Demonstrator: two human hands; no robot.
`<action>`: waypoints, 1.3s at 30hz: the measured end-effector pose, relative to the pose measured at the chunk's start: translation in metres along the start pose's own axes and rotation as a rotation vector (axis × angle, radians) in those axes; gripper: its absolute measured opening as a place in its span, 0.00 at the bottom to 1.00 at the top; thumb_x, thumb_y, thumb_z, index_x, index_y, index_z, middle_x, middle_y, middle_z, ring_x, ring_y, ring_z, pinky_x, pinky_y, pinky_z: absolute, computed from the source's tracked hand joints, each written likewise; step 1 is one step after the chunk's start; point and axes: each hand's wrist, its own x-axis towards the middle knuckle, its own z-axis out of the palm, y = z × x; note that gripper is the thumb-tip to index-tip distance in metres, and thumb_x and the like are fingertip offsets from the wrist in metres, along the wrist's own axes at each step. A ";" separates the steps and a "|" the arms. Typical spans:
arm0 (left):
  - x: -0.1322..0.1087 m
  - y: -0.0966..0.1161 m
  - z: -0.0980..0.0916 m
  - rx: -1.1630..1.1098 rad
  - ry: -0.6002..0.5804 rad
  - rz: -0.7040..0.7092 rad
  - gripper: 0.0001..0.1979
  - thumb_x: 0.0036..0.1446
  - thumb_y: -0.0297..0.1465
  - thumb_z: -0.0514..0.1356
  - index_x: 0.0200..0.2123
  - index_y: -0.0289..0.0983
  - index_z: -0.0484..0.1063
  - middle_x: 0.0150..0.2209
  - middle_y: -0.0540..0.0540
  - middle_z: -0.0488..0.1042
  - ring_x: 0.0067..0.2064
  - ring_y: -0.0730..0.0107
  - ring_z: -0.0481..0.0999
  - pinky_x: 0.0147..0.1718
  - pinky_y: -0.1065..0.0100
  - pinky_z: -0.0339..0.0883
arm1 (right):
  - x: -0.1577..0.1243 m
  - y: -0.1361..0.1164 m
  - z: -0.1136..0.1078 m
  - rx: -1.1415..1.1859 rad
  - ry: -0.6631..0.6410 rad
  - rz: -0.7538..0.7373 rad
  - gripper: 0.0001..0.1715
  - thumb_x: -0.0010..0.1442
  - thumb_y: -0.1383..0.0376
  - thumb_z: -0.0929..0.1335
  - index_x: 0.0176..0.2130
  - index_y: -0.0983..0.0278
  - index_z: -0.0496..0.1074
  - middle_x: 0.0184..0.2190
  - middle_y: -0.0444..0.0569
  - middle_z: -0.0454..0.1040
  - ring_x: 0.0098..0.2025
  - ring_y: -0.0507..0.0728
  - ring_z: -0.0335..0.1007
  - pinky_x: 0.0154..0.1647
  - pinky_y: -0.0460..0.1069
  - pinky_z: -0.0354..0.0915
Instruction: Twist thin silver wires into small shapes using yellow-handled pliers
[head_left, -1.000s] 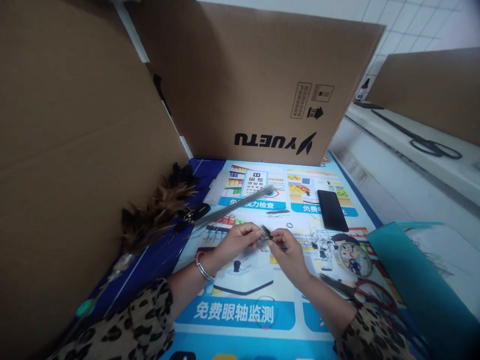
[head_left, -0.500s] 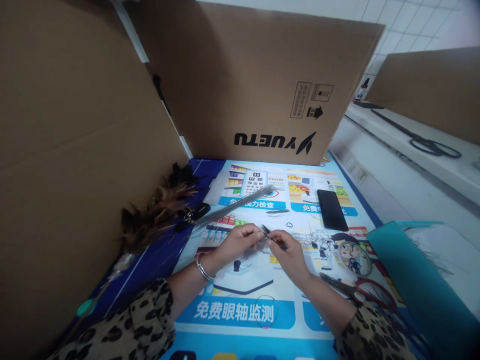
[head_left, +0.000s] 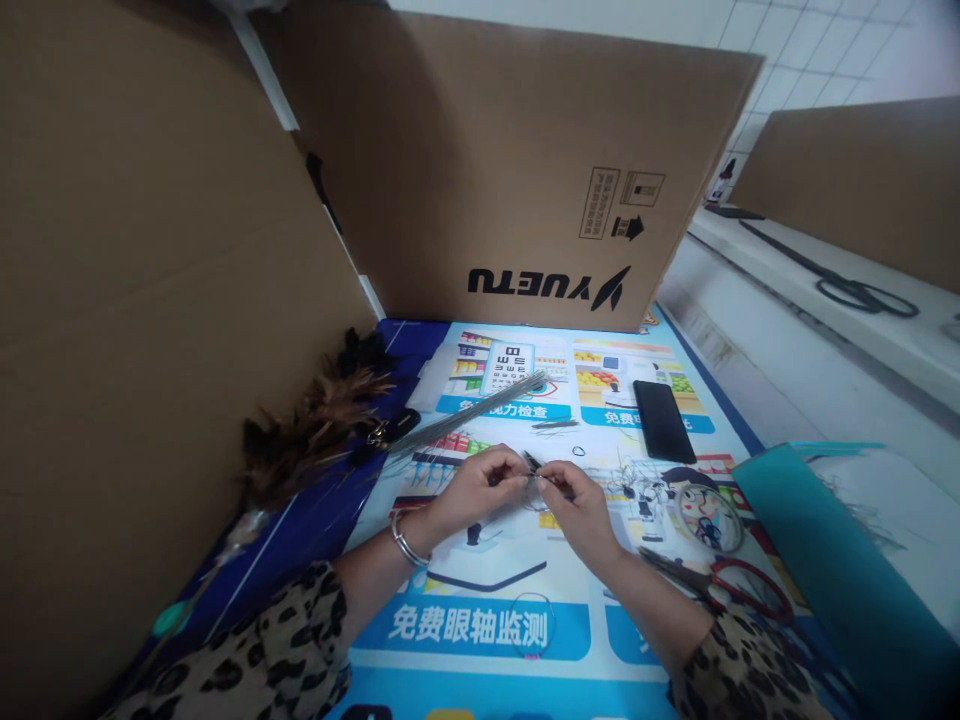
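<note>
My left hand [head_left: 484, 487], with a silver bangle [head_left: 407, 540] at its wrist, is pinched over the middle of the printed table cover. Its fingertips meet those of my right hand [head_left: 576, 503], which is closed in a pinch too. A small dark pointed item [head_left: 532, 461] sticks up between them, at my right fingertips. Thin wire seems to hang below the fingers, but what each hand grips is too small to make out fully. Beyond the hands lie a bundle of thin grey wires [head_left: 480, 408], a short bunch of wires [head_left: 556, 425] and a small dark ring [head_left: 578, 451].
A black phone [head_left: 664, 421], a round clear dish [head_left: 709, 517] and red-handled scissors [head_left: 750, 588] lie to the right, beside a teal box [head_left: 840, 570]. Brown feathers [head_left: 311, 430] are at the left. Cardboard [head_left: 525, 170] stands behind; black scissors [head_left: 855, 290] rest on a ledge.
My left fingers have shifted slightly, with the thumb lower and a wider gap between thumb and curled fingers. My right hand has hardly moved.
</note>
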 end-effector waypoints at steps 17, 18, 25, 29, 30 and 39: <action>-0.002 0.000 0.007 0.180 0.174 0.014 0.06 0.53 0.28 0.57 0.36 0.37 0.71 0.31 0.47 0.72 0.34 0.70 0.70 0.35 0.69 0.64 | 0.000 0.001 0.000 -0.046 -0.023 -0.006 0.08 0.57 0.63 0.65 0.36 0.63 0.71 0.29 0.46 0.72 0.31 0.53 0.67 0.33 0.45 0.64; -0.002 0.001 0.007 0.184 0.168 0.020 0.06 0.53 0.28 0.57 0.35 0.37 0.71 0.31 0.47 0.72 0.34 0.70 0.70 0.35 0.69 0.64 | 0.000 0.001 0.000 -0.046 -0.025 -0.007 0.08 0.57 0.62 0.65 0.36 0.63 0.71 0.29 0.46 0.72 0.31 0.53 0.67 0.33 0.45 0.64; 0.000 0.004 0.007 0.191 0.124 0.052 0.06 0.52 0.25 0.56 0.31 0.37 0.73 0.32 0.46 0.74 0.36 0.69 0.72 0.37 0.69 0.64 | 0.001 0.000 -0.001 -0.077 -0.055 -0.012 0.08 0.59 0.62 0.63 0.35 0.63 0.70 0.29 0.45 0.70 0.31 0.53 0.66 0.32 0.45 0.63; 0.000 0.003 0.010 0.212 0.108 0.025 0.06 0.51 0.24 0.57 0.31 0.37 0.73 0.31 0.47 0.73 0.35 0.69 0.71 0.35 0.69 0.63 | 0.000 -0.001 -0.001 -0.099 -0.050 -0.013 0.07 0.59 0.63 0.63 0.35 0.63 0.70 0.29 0.45 0.70 0.31 0.53 0.65 0.33 0.45 0.63; 0.000 0.003 0.010 0.219 0.108 0.016 0.06 0.51 0.24 0.57 0.30 0.37 0.73 0.31 0.47 0.73 0.34 0.70 0.71 0.34 0.70 0.63 | 0.000 -0.001 -0.001 -0.104 -0.047 -0.019 0.07 0.59 0.63 0.63 0.34 0.63 0.70 0.29 0.45 0.70 0.32 0.53 0.65 0.33 0.46 0.63; -0.001 0.000 0.012 0.172 0.146 0.020 0.07 0.50 0.22 0.56 0.29 0.37 0.73 0.33 0.46 0.72 0.37 0.69 0.71 0.36 0.69 0.64 | 0.000 -0.003 0.000 -0.088 -0.057 -0.051 0.07 0.59 0.63 0.63 0.35 0.62 0.70 0.31 0.46 0.70 0.33 0.53 0.66 0.35 0.46 0.63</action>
